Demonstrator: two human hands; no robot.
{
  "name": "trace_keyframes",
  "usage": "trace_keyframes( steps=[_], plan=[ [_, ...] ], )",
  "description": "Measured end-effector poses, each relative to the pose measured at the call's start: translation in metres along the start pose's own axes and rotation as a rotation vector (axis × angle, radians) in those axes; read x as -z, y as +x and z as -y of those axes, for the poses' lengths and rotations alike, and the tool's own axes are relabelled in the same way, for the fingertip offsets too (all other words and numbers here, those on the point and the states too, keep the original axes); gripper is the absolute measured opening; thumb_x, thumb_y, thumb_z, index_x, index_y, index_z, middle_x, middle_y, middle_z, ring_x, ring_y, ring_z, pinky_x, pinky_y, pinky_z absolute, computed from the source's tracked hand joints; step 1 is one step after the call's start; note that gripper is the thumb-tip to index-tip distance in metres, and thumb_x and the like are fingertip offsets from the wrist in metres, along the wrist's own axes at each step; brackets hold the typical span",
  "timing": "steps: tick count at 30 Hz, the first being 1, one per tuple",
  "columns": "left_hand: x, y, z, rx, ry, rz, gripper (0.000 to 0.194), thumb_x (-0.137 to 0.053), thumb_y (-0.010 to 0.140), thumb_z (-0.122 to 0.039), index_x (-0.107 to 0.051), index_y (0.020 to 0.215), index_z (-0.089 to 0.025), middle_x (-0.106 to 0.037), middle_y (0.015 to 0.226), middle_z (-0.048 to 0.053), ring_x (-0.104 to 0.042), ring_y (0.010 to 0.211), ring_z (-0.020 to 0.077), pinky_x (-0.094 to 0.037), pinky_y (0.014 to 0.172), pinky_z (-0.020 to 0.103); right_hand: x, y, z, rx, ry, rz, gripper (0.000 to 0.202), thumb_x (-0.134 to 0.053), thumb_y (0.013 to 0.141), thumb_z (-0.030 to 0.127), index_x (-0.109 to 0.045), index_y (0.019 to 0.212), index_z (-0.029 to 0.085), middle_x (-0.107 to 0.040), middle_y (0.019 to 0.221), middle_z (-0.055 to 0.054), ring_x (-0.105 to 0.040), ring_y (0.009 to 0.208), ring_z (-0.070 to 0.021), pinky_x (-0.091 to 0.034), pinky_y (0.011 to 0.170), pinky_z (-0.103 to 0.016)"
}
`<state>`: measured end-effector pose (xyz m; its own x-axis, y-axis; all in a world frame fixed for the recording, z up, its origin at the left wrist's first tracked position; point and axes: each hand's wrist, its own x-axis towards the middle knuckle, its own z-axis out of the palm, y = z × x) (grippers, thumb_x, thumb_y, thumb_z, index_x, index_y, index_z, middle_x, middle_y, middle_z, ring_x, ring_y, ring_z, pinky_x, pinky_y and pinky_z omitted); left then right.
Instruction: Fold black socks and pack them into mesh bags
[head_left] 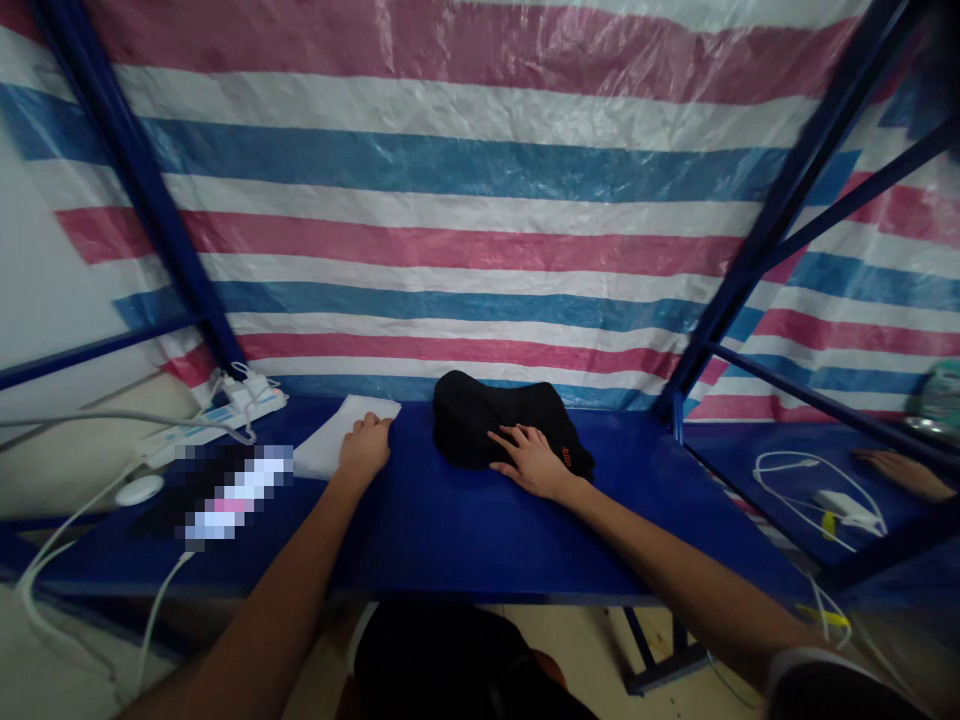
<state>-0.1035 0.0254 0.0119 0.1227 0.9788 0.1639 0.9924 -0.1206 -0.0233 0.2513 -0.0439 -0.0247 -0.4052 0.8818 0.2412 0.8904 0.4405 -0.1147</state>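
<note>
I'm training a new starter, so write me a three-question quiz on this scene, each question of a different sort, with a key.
1. Multiple choice: what does the left hand touch? A) a cup; B) the white paper; C) a bottle.
2. True or false: the right hand is clenched into a fist.
3. Short answer: which three stripe colours show on the sheet behind the table?

Key:
1. B.
2. False; its fingers lie spread on the black cloth.
3. Red, white and blue.
</note>
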Motion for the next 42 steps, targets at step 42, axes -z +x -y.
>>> trace_keyframes(
  steps=[42],
  plan=[
    [-0.01,0.012,-0.031,-0.555,-0.453,-0.377,0.037,-0.047,0.11,-0.032,-0.07,0.138,-0.023,-0.071,0.139,0.01,-0.064,0.131,0.0252,-0.047,0.117,0.046,0.029,-0.03,-0.042,-0.057,0.51,-0.315,0.031,-0.057,0.106,0.043,-0.078,0.12,0.024,-0.078,0.123,-0.01,-0.073,0.116,-0.0271,-0.057,0.107,-0.044]
  ],
)
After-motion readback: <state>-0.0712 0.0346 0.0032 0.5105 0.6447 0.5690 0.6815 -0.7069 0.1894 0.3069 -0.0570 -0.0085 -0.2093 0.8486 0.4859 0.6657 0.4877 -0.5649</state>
